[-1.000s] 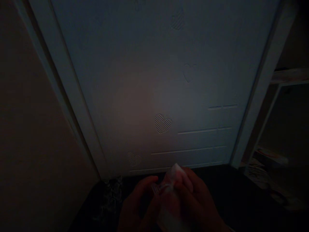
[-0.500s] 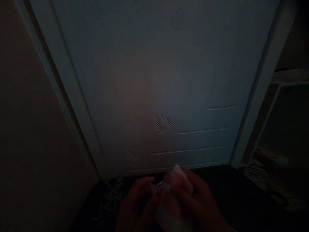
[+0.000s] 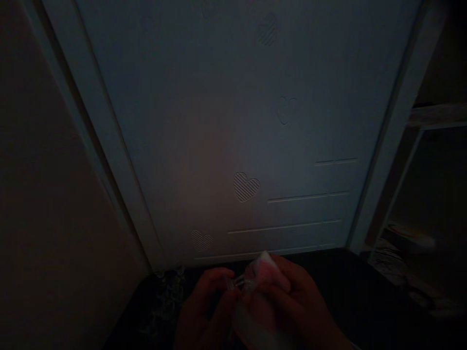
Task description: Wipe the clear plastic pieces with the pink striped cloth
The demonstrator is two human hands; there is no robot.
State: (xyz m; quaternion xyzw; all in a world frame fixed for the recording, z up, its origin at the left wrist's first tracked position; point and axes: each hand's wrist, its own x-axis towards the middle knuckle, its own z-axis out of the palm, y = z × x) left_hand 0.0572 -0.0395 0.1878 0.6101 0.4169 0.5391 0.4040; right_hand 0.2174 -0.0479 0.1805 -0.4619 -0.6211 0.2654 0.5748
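Low in the dim head view, my right hand (image 3: 304, 301) is closed around a soft pink and white cloth item (image 3: 268, 272), perhaps a sock. The cloth's white tip points up and a paler part hangs below the fingers. My left hand (image 3: 204, 306) pinches a small clear plastic piece (image 3: 233, 283) between thumb and fingertips. Thin prongs of this piece reach across to the cloth's left edge. Poor light hides whether they are attached to it.
On the dark surface (image 3: 343, 282) to the left lies a heap of clear plastic pieces (image 3: 168, 291). Behind stands a pale panel (image 3: 204, 126) with embossed hearts and lines. A brown wall (image 3: 54, 218) rises at left; a shelf (image 3: 441, 114) and clutter (image 3: 404, 238) are at right.
The pink cloth has turned slightly and its tip has shifted a little left and down. Both hands stay almost in place, still holding the cloth and the plastic piece.
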